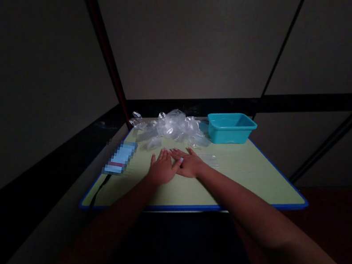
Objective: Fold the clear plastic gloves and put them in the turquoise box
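Both hands lie flat near the middle of a pale yellow-green table (253, 172) with a blue edge. My left hand (162, 168) is palm down with its fingers spread. Just to its right rests my right hand (187, 163), also palm down, its fingers stretched toward the left hand so that the two touch or overlap. A flat clear plastic piece (211, 160) shows beside the right hand; whether it continues under the hand is hidden. Beyond the fingertips is a heap of crumpled clear plastic bags (173, 126).
A turquoise plastic basket (229, 135) stands at the back right of the table. At the left edge lies a blurred-out light blue flat object (121, 157), with a dark strap (99, 189) below it. Walls rise behind and to the left.
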`<state>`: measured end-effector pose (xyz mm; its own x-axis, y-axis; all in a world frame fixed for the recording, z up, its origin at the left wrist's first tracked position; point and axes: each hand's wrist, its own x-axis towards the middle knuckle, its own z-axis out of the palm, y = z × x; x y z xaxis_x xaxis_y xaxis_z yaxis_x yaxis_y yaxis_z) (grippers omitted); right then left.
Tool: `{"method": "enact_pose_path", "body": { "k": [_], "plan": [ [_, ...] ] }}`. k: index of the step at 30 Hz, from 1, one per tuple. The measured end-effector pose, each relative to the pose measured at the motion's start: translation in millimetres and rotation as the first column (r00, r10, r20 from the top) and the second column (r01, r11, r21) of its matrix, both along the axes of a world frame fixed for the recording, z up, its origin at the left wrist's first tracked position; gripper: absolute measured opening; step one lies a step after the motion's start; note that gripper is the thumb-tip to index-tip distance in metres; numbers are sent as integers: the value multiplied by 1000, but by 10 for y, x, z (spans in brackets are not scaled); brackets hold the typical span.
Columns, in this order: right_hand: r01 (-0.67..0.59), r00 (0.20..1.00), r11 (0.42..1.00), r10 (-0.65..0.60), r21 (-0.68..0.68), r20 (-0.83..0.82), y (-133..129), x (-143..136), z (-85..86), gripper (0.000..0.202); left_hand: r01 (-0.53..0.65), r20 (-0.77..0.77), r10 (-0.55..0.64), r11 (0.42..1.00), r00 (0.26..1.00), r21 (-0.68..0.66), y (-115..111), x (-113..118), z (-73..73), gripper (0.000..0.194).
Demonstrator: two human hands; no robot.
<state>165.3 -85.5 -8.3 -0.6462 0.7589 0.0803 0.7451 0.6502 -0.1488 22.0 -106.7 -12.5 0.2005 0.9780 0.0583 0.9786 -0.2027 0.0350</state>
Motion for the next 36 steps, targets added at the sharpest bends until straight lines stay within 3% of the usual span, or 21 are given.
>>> {"method": "enact_pose_path", "body": {
  "k": [11, 22, 29, 36],
  "plan": [
    [9, 1000, 1000, -9, 13, -22, -29, 3, 34, 70, -45, -35, 47, 998, 998, 49, 9, -60, 3, 75],
    [3, 1000, 1000, -3, 14, -15, 18, -12, -17, 72, -43, -14, 43, 997, 999, -66, -14, -134, 82, 70],
    [4, 999, 1000, -4, -20, -38, 1, -12, 4, 78, -160, 59, 162, 986, 985, -47, 69, -377, 115, 66],
    [0, 999, 1000, -2, -28, -49, 32, -11, -33, 78, -107, -30, 104, 984, 994, -139, 83, -390, 62, 67]
  ]
}}
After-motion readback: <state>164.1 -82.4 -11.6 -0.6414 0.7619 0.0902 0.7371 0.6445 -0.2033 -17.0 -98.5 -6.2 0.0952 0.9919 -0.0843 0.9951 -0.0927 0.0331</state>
